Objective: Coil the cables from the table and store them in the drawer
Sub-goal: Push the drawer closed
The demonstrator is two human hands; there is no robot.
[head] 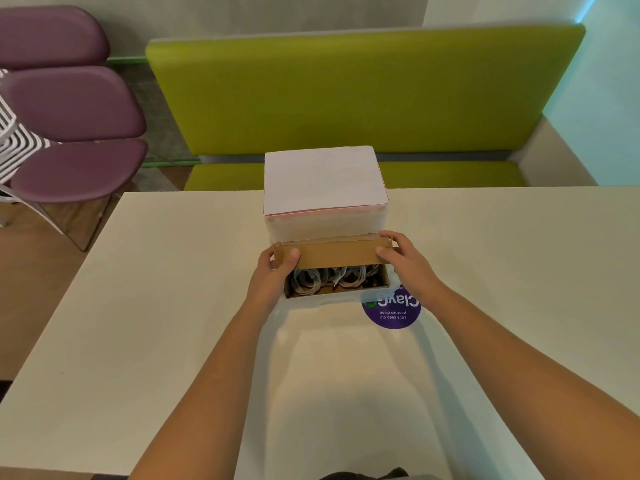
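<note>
Fingers (388, 252) of both hands grip the brown cardboard drawer (336, 258), coiled white cables (311, 280) inside.

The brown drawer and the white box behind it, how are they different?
The brown drawer is bare cardboard; the white box is covered in white. The drawer is open on top, with coiled cables inside; the box has a closed, flat top. The left hand and the right hand grip the drawer's ends; neither holds the box. The box stands taller than the drawer. Both are box-shaped and sit on the table.
</note>
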